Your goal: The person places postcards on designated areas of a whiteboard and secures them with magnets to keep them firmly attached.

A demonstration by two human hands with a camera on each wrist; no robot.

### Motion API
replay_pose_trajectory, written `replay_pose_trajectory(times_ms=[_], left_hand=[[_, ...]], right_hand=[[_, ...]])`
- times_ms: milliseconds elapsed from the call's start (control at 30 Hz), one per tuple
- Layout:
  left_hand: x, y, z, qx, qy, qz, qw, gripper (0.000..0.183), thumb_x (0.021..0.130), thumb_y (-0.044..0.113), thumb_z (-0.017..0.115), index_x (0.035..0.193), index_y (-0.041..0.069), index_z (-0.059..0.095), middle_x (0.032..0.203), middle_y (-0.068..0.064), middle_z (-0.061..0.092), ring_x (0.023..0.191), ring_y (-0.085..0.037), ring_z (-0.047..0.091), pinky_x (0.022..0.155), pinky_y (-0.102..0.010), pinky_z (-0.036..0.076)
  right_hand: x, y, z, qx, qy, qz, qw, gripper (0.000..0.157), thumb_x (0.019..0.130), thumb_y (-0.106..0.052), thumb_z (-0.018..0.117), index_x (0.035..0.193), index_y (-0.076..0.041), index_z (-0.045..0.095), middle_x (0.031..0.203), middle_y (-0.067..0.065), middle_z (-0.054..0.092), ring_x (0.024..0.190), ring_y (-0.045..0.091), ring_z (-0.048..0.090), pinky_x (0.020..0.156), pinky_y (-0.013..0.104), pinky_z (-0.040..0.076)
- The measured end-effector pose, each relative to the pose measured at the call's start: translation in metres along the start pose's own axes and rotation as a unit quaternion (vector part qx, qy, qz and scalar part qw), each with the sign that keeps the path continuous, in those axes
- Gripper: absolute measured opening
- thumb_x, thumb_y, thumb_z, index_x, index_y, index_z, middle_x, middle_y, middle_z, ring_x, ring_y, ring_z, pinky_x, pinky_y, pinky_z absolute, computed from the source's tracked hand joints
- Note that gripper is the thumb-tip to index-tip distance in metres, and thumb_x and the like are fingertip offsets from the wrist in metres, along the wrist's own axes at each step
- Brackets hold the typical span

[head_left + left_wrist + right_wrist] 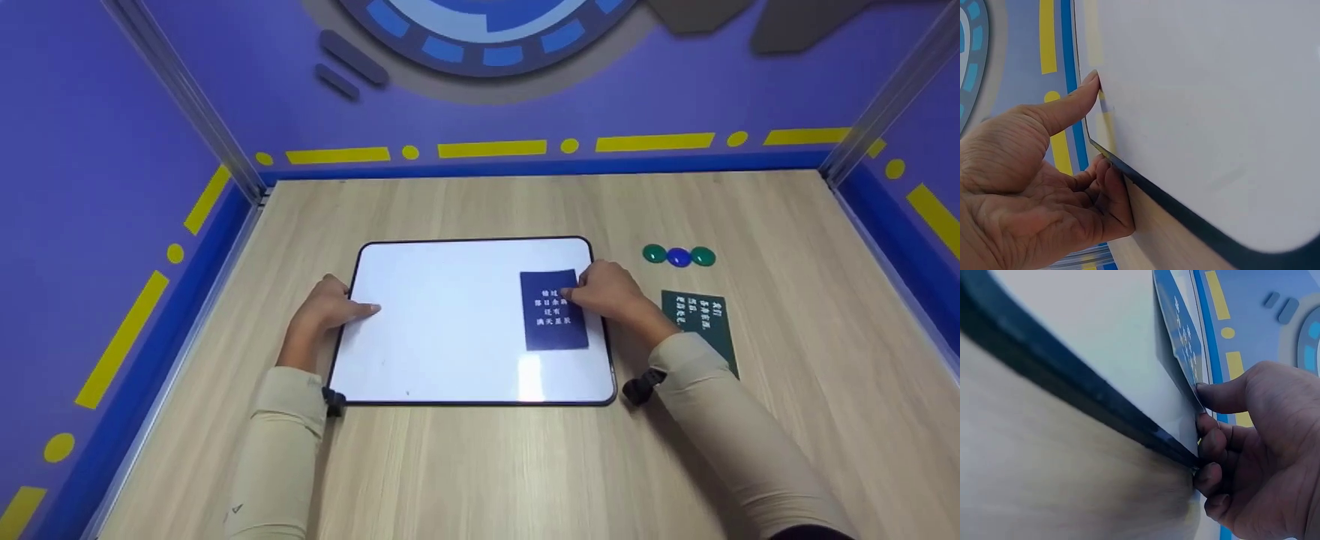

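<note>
A whiteboard (442, 322) with a thin black frame lies flat on the wooden table. At its left edge my left hand (328, 304) grips the board, thumb on the white face and curled fingers against the frame, as the left wrist view shows. Over the right side of the board is a dark blue card (551, 330) with white Chinese writing. My right hand (609, 289) pinches the card's right edge between thumb and forefinger. In the right wrist view the card (1176, 320) stands partly off the board, and the other fingers curl beside the black frame.
Right of the board, two green round magnets and a blue round magnet (679, 257) sit in a row. Below them lies a dark green card (716, 330) with white writing, partly covered by the right forearm. Blue-purple panels (480, 112) wall the table at back and sides.
</note>
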State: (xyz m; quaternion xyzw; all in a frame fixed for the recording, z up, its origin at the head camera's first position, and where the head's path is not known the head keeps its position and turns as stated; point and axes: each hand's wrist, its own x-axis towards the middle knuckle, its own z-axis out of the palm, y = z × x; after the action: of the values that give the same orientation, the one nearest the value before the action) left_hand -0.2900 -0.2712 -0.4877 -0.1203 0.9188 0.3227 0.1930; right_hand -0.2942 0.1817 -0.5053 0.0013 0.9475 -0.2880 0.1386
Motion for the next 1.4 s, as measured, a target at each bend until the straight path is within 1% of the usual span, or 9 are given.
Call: replay_pose_trajectory(times_ms=[267,400,500,633,733,867,967,1233,1400], left_hand=[[0.000,0.001,-0.003,0.019,-0.011,0.003,0.9998,0.087,0.097,0.037,0.078,0.152,-0.015,0.035,0.150,-0.034,0.047,0.133,-0.042,0.051,0.121,-0.056,0.043],[0.002,0.002,-0.001,0.021,-0.013,0.003,0.9997,0.091,0.097,0.037,0.078,0.155,-0.016,0.032,0.154,-0.036,0.044,0.142,-0.046,0.049,0.123,-0.057,0.040],[0.003,0.003,0.001,0.014,-0.013,0.004,0.9998,0.090,0.097,0.035,0.078,0.155,-0.016,0.032,0.154,-0.035,0.044,0.140,-0.045,0.050,0.123,-0.057,0.041],[0.003,0.003,0.002,0.004,-0.010,0.003,0.9999,0.086,0.096,0.033,0.079,0.152,-0.016,0.034,0.151,-0.034,0.046,0.130,-0.038,0.052,0.120,-0.056,0.044],[0.001,0.002,-0.001,0.008,-0.009,0.005,0.9999,0.086,0.097,0.033,0.078,0.152,-0.016,0.035,0.150,-0.034,0.047,0.126,-0.037,0.051,0.119,-0.057,0.044],[0.000,0.001,-0.002,0.008,-0.012,0.006,0.9999,0.089,0.097,0.034,0.078,0.154,-0.017,0.033,0.153,-0.036,0.044,0.134,-0.043,0.051,0.121,-0.059,0.042],[-0.001,0.000,0.000,0.009,-0.016,0.008,0.9998,0.091,0.097,0.036,0.077,0.155,-0.017,0.031,0.155,-0.037,0.042,0.141,-0.046,0.049,0.122,-0.059,0.041],[-0.003,-0.001,0.000,0.014,-0.021,0.006,0.9997,0.094,0.097,0.038,0.077,0.156,-0.017,0.028,0.156,-0.038,0.040,0.144,-0.050,0.046,0.123,-0.062,0.039],[-0.001,0.001,-0.002,0.015,-0.022,0.005,0.9996,0.095,0.098,0.038,0.077,0.158,-0.016,0.027,0.158,-0.038,0.038,0.147,-0.050,0.044,0.124,-0.062,0.038]], right_hand=[[0.003,0.002,0.001,0.004,0.004,-0.011,1.000,0.037,0.098,-0.041,0.072,0.081,-0.008,0.071,0.063,-0.001,0.055,0.058,0.015,0.049,0.053,0.028,0.035],[0.003,0.004,0.001,0.000,0.005,-0.015,1.000,0.039,0.098,-0.041,0.070,0.073,-0.011,0.065,0.058,-0.004,0.048,0.054,0.013,0.042,0.051,0.028,0.032],[0.001,0.005,0.001,-0.002,0.007,-0.015,1.000,0.041,0.098,-0.041,0.068,0.069,-0.012,0.061,0.057,-0.004,0.043,0.054,0.012,0.039,0.051,0.028,0.030],[-0.001,0.004,0.001,0.000,0.009,-0.010,1.000,0.039,0.100,-0.040,0.068,0.075,-0.010,0.064,0.060,-0.003,0.047,0.056,0.014,0.042,0.052,0.028,0.031],[-0.001,0.002,0.003,0.006,0.010,-0.010,1.000,0.037,0.100,-0.040,0.068,0.082,-0.008,0.069,0.062,-0.002,0.051,0.057,0.014,0.045,0.053,0.028,0.033],[-0.001,0.003,0.004,0.009,0.014,-0.010,1.000,0.038,0.100,-0.041,0.068,0.084,-0.007,0.071,0.064,-0.001,0.054,0.058,0.015,0.047,0.053,0.029,0.034],[-0.001,0.005,0.004,0.017,0.006,-0.005,1.000,0.042,0.102,-0.047,0.068,0.082,-0.009,0.071,0.066,0.000,0.056,0.061,0.016,0.050,0.055,0.029,0.036],[-0.001,0.011,0.001,0.037,-0.022,-0.016,0.999,0.054,0.101,-0.061,0.065,0.073,-0.015,0.064,0.063,-0.004,0.049,0.060,0.015,0.048,0.055,0.029,0.036],[-0.003,0.014,-0.002,0.038,-0.030,-0.024,0.999,0.052,0.102,-0.060,0.065,0.080,-0.013,0.069,0.071,-0.001,0.055,0.066,0.017,0.053,0.059,0.029,0.040]])
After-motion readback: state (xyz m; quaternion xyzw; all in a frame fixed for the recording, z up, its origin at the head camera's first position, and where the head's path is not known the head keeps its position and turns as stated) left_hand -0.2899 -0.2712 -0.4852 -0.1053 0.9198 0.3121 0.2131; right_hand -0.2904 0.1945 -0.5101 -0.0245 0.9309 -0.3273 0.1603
